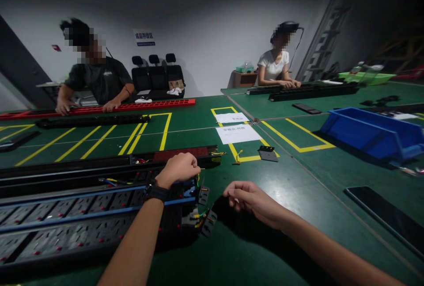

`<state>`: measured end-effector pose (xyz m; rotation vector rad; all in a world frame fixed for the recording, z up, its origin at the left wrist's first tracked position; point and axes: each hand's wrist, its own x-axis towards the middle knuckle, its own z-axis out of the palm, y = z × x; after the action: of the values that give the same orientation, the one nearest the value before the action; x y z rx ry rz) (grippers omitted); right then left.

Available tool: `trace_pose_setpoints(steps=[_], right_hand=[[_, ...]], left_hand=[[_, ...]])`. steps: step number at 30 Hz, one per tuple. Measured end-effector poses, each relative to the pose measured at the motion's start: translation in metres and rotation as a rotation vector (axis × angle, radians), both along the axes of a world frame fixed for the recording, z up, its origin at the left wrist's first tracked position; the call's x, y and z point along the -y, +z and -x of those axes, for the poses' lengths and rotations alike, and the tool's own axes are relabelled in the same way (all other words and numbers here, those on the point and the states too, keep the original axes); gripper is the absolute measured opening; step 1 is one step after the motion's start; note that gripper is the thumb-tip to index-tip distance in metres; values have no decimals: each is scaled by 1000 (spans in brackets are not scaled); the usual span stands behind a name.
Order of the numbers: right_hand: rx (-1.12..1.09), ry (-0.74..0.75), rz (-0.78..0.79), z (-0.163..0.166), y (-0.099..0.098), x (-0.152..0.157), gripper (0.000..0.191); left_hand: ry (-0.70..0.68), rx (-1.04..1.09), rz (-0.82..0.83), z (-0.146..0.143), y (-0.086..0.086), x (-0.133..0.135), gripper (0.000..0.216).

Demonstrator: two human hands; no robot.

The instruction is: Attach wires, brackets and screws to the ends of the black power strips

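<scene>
My left hand [179, 170], wearing a black wristband, is closed over the right-hand end of a long black power strip [122, 204] with blue edging. Its fingertips face away, and a tiny brass-coloured tip shows beside them. To the right, just above the green table, my right hand [253, 202] has its fingers curled and thumb against the index finger; whatever is in them is hidden. Between the hands, small black end plates [209, 223] hang at the strip ends by yellow-green wires [198, 216]. A second strip [76, 242] with red dots lies nearest me.
A black rail with a dark red section [180, 153] lies behind. Beyond are a loose black plate [268, 153], a short yellow wire [238, 157] and paper sheets [238, 134]. A blue bin [371, 133] and phone [386, 215] are right. Two people [99, 80] work across the table.
</scene>
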<state>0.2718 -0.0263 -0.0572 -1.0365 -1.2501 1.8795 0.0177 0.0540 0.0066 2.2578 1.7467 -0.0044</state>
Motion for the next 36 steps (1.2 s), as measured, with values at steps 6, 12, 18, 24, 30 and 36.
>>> trace_pose_setpoints(steps=[6,12,18,24,30,36], right_hand=[[18,-5,11,2,4,0,36],[23,-10,19,3,7,2,40],[19,-6,29,3,8,2,39],[11,0,12,2,4,1,34],[19,0,2,2,4,1,35],[11,-10,6,2,2,1,37]], left_hand=[[-2,-2,-7,1,0,0,22],[-9,-4,-3,2,0,1,22],[-11,-8,-14,1,0,0,22],[-13,-12,-22,1,-1,0,22],[-10,-14,-23,1,-1,1,22],[-6,-18,-19,0,0,1,23]])
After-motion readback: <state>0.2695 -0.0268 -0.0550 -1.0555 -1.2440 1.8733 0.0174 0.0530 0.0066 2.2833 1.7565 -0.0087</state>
